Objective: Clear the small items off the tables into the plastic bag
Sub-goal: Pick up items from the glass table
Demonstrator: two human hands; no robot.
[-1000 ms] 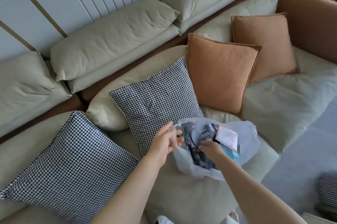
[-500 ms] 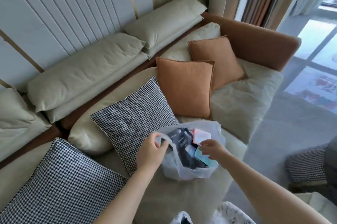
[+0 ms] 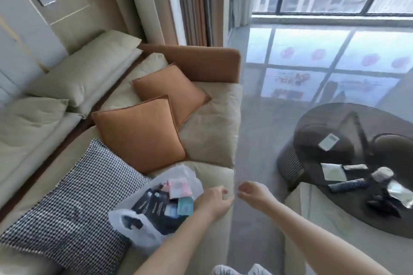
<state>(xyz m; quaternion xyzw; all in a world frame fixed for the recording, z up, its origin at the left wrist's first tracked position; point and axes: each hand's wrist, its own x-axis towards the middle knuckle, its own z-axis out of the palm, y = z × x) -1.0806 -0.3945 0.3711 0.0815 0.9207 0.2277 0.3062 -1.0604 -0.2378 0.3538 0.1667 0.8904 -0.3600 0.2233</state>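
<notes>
A thin, translucent white plastic bag [image 3: 143, 227] lies slumped on the seat of a cream sofa [image 3: 210, 138], its mouth open. Inside it show glossy black packets with white print [image 3: 156, 207], one pink sachet [image 3: 178, 187] and one teal card-like packet [image 3: 185, 205].

The sofa has soft, wrinkled cushions and a smooth rust-brown frame. Two plain orange square cushions [image 3: 138, 133] lean on it, beside one black-and-white houndstooth cushion [image 3: 73, 205] that touches the bag.

The person's left hand [image 3: 213, 202] hovers at the right edge of the bag, fingers loosely curled; no item shows in it, but whether it touches the bag's rim I cannot tell. The right hand [image 3: 253, 194] hangs just beside it over the sofa's edge, fingers loosely bent and holding nothing. Both forearms are bare and reach forward.

Well apart to the right, a dark, glossy oval table [image 3: 330, 212] carries small items: one white rectangular card-like thing [image 3: 328, 141], one pale flat sachet [image 3: 334, 171], one dark slim remote-like bar [image 3: 347, 185], crumpled silvery wrappers [image 3: 400, 192] and a black crinkled packet [image 3: 383, 205]. The picture is blurred there.
</notes>
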